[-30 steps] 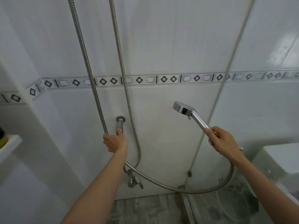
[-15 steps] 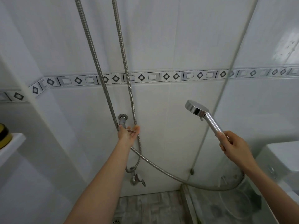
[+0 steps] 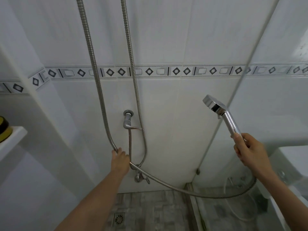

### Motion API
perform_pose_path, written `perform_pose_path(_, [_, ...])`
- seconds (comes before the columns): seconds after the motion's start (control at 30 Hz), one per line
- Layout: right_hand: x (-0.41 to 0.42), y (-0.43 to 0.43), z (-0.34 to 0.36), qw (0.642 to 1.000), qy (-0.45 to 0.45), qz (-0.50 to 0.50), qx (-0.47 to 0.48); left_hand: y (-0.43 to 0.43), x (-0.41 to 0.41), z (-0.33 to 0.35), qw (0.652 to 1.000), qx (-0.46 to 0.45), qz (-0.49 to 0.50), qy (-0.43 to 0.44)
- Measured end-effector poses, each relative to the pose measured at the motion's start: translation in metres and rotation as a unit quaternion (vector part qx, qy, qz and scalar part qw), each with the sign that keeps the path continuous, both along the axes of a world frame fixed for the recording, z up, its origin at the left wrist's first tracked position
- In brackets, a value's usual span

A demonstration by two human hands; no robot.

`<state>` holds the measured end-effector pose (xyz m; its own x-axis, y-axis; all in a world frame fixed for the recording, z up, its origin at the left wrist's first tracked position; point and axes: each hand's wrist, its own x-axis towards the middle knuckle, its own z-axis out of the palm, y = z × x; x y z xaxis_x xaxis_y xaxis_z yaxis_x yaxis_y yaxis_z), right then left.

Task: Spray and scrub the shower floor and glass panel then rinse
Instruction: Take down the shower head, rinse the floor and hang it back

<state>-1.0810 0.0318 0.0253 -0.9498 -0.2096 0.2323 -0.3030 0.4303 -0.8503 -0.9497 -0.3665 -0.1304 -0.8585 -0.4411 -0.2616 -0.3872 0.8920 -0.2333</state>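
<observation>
Far left: a white shelf [image 3: 15, 135] w/ a dark-and-yellow item [image 3: 3, 129], cut off by the frame. Next, the shower hose [image 3: 93, 64] dropped down the tiled wall to the L hand [image 3: 120, 160]. That hand held it at the low bend, fingers curled over the metal; thumb not visible. From under the hand the hose ran low across the corner, then up to the R hand. A wall valve [image 3: 128, 120] sat just above the L hand. A second hose [image 3: 133, 64] hung beside the valve, down to a lower tap [image 3: 140, 178]. Below lay the shower floor [image 3: 150, 212], grey tile, w/ a drain [image 3: 119, 219] by the L forearm.

Right of centre, the chrome shower head [image 3: 214, 105] was held up in the air, no water seen. The R hand [image 3: 250, 151] was wrapped firmly round the lower handle. The glass panel [image 3: 275, 100] stood right, its edge slanting past the head. A toilet tank [image 3: 296, 162] showed beyond.

Head prob. light, rigid, slick once wet, so the low handle is the place to hold. Hose bends but prob. springs back; feeding slack w/ the L hand should help.

Room: open mid-stall. Tight spots: glass edge, valve lever. The low loop could snag the tap.
</observation>
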Motion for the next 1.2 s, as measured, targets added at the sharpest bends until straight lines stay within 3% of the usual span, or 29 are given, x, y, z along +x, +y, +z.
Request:
perform_pose_path(0.13, [-0.002,0.001,-0.007,1.0,0.004,0.002,0.001,-0.004,0.023,-0.006,0.986,-0.015,-0.053,0.157])
perform_pose_path(0.23, [-0.006,0.002,-0.015,1.0,0.013,-0.009,0.0,0.012,0.035,-0.011,0.955,0.029,-0.002,0.295])
perform_pose_path(0.3, [-0.007,0.004,-0.021,0.999,0.027,-0.022,0.003,0.037,0.035,-0.01,0.907,0.083,0.081,0.404])
perform_pose_path(0.33, [-0.006,0.004,-0.023,0.999,0.031,-0.024,0.002,0.05,0.034,-0.008,0.872,0.124,0.122,0.458])
perform_pose_path(0.4, [-0.002,0.006,-0.026,0.999,0.036,-0.027,-0.005,0.07,0.031,0.002,0.761,0.293,0.169,0.553])
perform_pose_path(0.47, [0.005,0.011,-0.025,0.999,0.038,-0.032,-0.017,0.086,0.027,0.013,0.658,0.442,0.207,0.574])
perform_pose_path(0.57, [0.022,0.022,-0.018,0.997,0.034,-0.045,-0.05,0.106,0.024,0.04,0.519,0.59,0.226,0.575])
perform_pose_path(0.63, [0.035,0.029,-0.01,0.996,0.029,-0.048,-0.073,0.118,0.024,0.06,0.451,0.657,0.239,0.555])
perform_pose_path(0.73, [0.06,0.041,0.006,0.993,0.049,-0.066,-0.085,0.133,0.033,0.078,0.435,0.691,0.231,0.529])
perform_pose_path(0.97, [0.138,0.097,0.049,0.962,0.145,-0.22,-0.068,0.179,0.092,0.092,0.488,0.692,0.147,0.511])
perform_pose_path(1.2, [0.209,0.136,0.076,0.939,0.213,-0.265,-0.049,0.229,0.134,0.094,0.446,0.683,0.18,0.55])
